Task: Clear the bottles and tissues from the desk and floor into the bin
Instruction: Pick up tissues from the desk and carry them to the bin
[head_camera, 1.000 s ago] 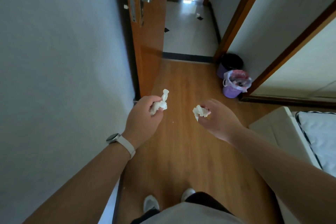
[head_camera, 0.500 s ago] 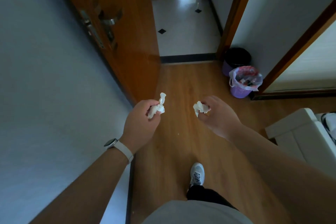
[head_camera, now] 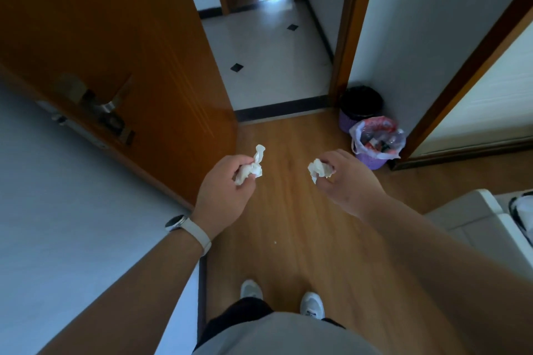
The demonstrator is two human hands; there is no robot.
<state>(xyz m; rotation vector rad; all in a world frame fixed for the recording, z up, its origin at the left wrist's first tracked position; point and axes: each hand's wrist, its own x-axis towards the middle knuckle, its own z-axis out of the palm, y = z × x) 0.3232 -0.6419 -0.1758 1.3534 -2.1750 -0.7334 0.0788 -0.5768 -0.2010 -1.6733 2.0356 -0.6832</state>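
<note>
Both shoes (head_camera: 311, 302) now stand side by side on the wooden floor (head_camera: 288, 233), where half a second ago only one showed, and the lined bin (head_camera: 375, 144) looks nearer. The left hand (head_camera: 225, 184) has its fingers (head_camera: 239, 160) curled round a crumpled tissue (head_camera: 253, 167), whose twisted end pokes up above the grip. The right hand (head_camera: 350, 181) pinches a second tissue (head_camera: 317, 170) at its fingertips, knuckles up. Both arms reach forward at about waist height, hands apart, and a watch (head_camera: 176, 222) shows on the left wrist. The lined bin stands on the floor ahead and to the right of the right hand, beside a dark bin (head_camera: 360, 101) and opposite the open door (head_camera: 129, 46).
</note>
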